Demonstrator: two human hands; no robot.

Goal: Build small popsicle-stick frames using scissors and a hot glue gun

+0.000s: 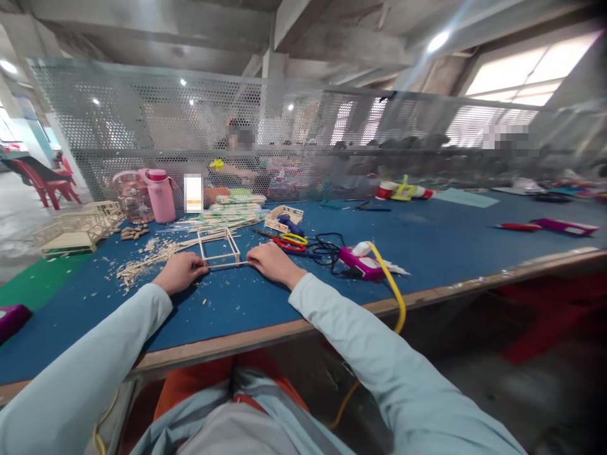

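A small open frame of thin wooden sticks (219, 256) stands on the blue table between my hands. Along its near bottom side runs a thin wooden stick (226, 266). My left hand (184, 270) pinches the stick's left end, at the frame's near left corner. The right end is pinched by my right hand (271, 260), just past the frame's near right corner. Loose stick pieces (142, 262) are heaped left of the frame. Scissors with red and yellow handles (291, 242) lie behind my right hand, beside a blue glue gun (288, 223).
A purple power strip (363, 263) with a yellow cable (391, 287) is at right, near black cords. Pink bottle (161, 197), stick bundles (234, 212) and a small wooden crate (279, 218) stand behind. Finished-looking stick frames (78, 230) are at left. Behind a perforated screen (165, 120), a person sits.
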